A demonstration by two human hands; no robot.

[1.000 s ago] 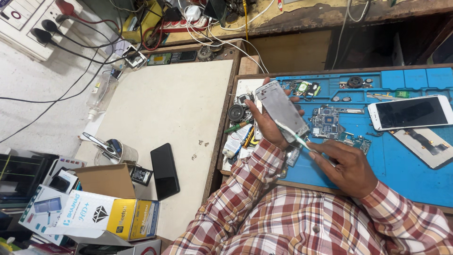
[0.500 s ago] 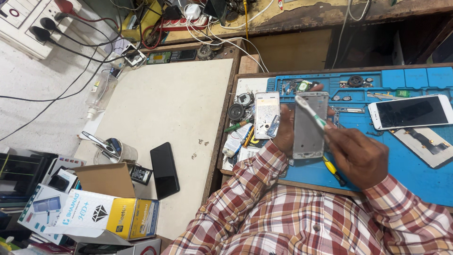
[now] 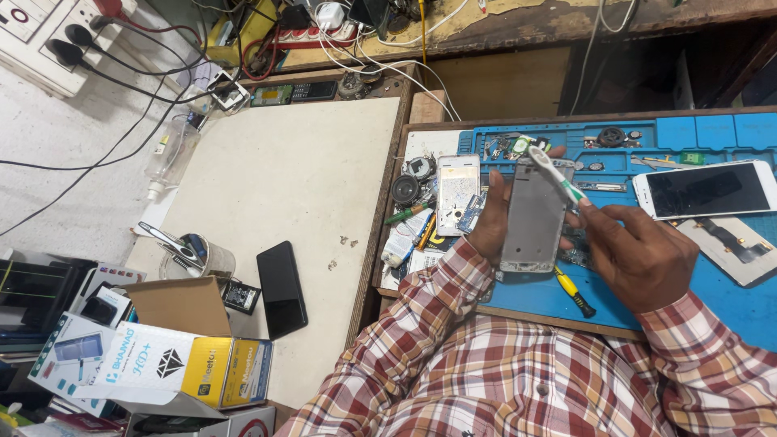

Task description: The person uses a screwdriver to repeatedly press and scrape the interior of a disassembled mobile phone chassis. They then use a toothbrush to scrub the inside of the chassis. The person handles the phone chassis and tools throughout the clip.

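Two hands worked over the blue silicone repair mat (image 3: 728, 324) in the head view, both coming out of red, white and brown checked sleeves. The left hand (image 3: 491, 222) was clamped around the left edge of a grey metal phone frame (image 3: 532, 214), holding it upright above the mat with its inner face turned to the camera. The right hand (image 3: 639, 255) had its fingers pinched together on the handle of a white and green toothbrush (image 3: 558, 174), whose bristled head rested against the upper part of the frame.

Just below the frame, a yellow-handled screwdriver (image 3: 575, 291) lay on the mat. To the right, well apart from the hands, a white smartphone with a dark screen (image 3: 702, 190) lay face up. Left of the frame, a white phone back panel (image 3: 457, 194) sat among small loose parts at the mat's edge.

Further left, a pale beige worktop (image 3: 283, 170) carried a black smartphone (image 3: 282, 290) lying flat. Near it stood a small round metal cup holding tools (image 3: 202, 255). A white and yellow cardboard box (image 3: 170, 364) lay at the lower left corner.
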